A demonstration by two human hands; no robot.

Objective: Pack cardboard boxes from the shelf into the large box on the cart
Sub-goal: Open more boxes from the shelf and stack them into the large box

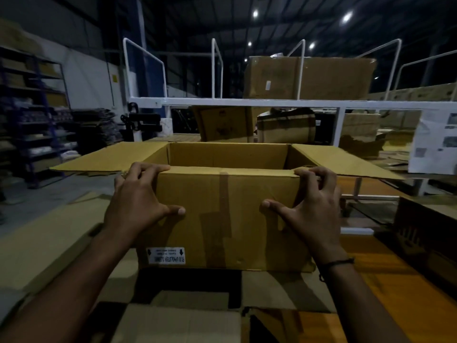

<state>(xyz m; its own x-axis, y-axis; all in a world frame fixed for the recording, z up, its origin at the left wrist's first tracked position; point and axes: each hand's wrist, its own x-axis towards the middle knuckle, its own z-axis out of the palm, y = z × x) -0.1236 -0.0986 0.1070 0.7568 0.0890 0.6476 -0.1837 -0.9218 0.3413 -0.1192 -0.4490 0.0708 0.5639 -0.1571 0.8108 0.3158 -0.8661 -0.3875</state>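
Both hands hold a closed cardboard box (222, 219) in the near middle of the scene. The left hand (138, 199) has its fingers (148, 169) curled over the far top-left edge, with the thumb pressed on the near face. The right hand (314, 206) grips the top-right edge the same way, fingers clamped on the box, and a dark wristband (333, 264) sits on that wrist. A strip of tape runs down the middle of the box, and a white label (166, 255) is at its lower left, upside down. Just behind it stands the large box (227, 154), open, with its flaps spread to the left and right; its inside looks bare as far as I can see. Below the hands lie flattened cardboard sheets (185, 305) on the floor. Farther away is a white metal frame (247, 103) with railings, and big cartons (309, 78) rest on it. A dark blue shelf (32, 115) with goods stands at the far left. The room is a dim warehouse with ceiling lights (346, 17)
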